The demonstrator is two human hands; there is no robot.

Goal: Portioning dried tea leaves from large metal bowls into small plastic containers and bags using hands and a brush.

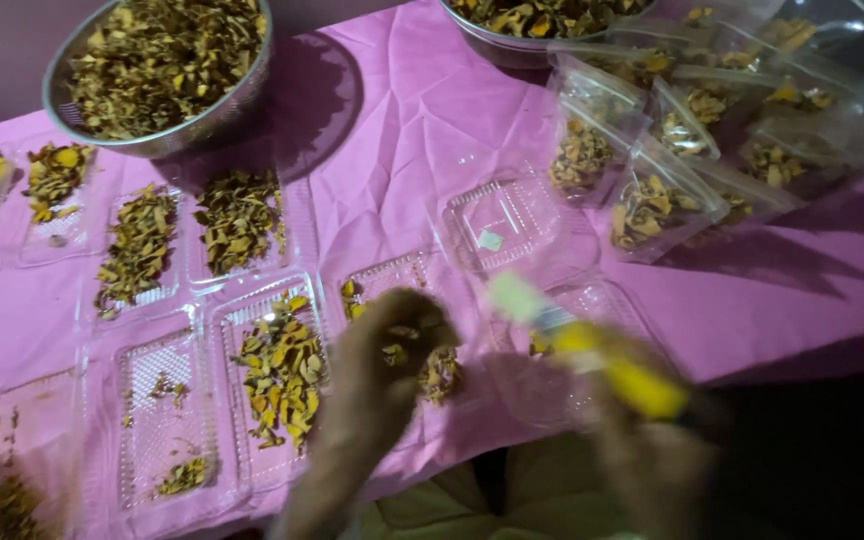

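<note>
Our left hand (392, 340) pinches dried flakes (430, 370) above a clear tray (392, 275); our blurred right hand (652, 450) grips a yellow tool (602, 360); flakes could spill onto the worktop (422, 120).

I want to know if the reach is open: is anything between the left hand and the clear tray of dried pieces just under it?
Nothing visible stands between them. The left hand hangs directly over the open clear tray, its lid off. The right hand, holding a blurred yellow tool, is off to the side.
</note>
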